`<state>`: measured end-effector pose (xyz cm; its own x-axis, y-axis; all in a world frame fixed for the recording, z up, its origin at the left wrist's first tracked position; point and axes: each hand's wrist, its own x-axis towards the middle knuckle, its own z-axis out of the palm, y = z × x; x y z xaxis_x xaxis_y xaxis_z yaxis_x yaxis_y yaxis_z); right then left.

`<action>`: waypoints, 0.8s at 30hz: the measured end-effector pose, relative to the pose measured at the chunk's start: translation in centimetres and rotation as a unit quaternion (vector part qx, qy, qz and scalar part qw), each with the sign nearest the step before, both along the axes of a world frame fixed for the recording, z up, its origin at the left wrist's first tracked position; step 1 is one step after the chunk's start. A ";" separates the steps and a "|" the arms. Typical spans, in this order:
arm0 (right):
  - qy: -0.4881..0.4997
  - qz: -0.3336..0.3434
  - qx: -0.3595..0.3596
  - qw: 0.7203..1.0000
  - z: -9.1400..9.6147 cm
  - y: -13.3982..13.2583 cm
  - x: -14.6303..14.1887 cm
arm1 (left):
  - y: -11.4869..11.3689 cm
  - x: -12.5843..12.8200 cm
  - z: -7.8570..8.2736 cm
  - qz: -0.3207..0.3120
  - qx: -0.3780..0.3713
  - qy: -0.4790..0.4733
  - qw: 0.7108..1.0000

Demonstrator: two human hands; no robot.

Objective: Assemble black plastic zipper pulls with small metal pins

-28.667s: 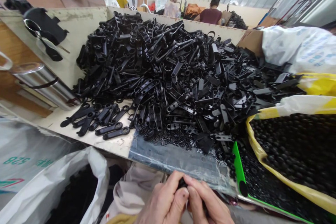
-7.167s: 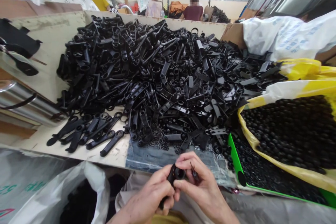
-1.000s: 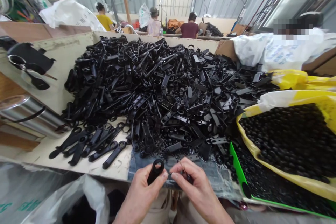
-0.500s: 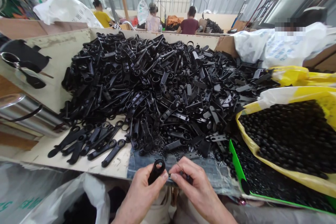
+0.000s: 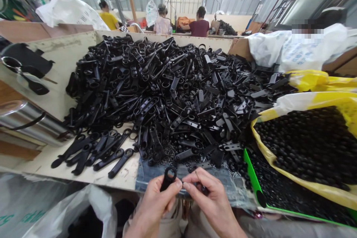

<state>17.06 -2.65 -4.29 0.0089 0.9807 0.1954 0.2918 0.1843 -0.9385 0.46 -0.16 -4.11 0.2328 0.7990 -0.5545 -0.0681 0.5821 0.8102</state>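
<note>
My left hand [image 5: 160, 197] is closed around a black plastic handle with a ring-shaped end [image 5: 169, 179]; the ring points up and away from me. My right hand [image 5: 208, 195] is pinched close to the left thumb, its fingertips almost touching it. Something small and dark shows under the right fingers, too hidden to name. Both hands are over the front edge of a blue-grey mat [image 5: 147, 173]. Just beyond them rises a large heap of black plastic parts [image 5: 156, 93], with tiny metal pieces [image 5: 169, 152] at its foot.
Several ringed black handles [image 5: 120, 163] lie in a group at left. A steel flask [image 5: 36, 121] leans beside the bin wall. On the right, a yellow bag [image 5: 267, 152] of black round pieces rests over a green-edged tray [image 5: 252, 182]. An open white sack [image 5: 104, 208] sits lower left. People work in back.
Both hands have shifted very slightly, the ringed handle moving a little right. The right fingertips stay beside the left thumb. A person in back has turned their head.
</note>
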 end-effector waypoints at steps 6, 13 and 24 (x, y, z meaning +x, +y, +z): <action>-0.017 -0.006 0.064 0.998 -0.6 -0.7 0.2 | -0.8 1.3 -0.3 0.076 -0.132 -0.122 0.981; -0.035 -0.046 0.049 0.997 -1.4 -1.3 0.4 | -1.2 1.6 -0.3 0.068 -0.179 -0.151 0.970; -0.078 -0.003 0.057 0.995 -1.0 -1.1 0.1 | -2.1 -0.2 1.0 -0.017 -0.115 -0.146 0.982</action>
<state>17.19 -3.79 -5.32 -0.0247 0.9519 0.3055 0.4339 0.2855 -0.8545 0.21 -2.21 -3.15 0.4332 0.6499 -0.6245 -0.2552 0.7530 0.6066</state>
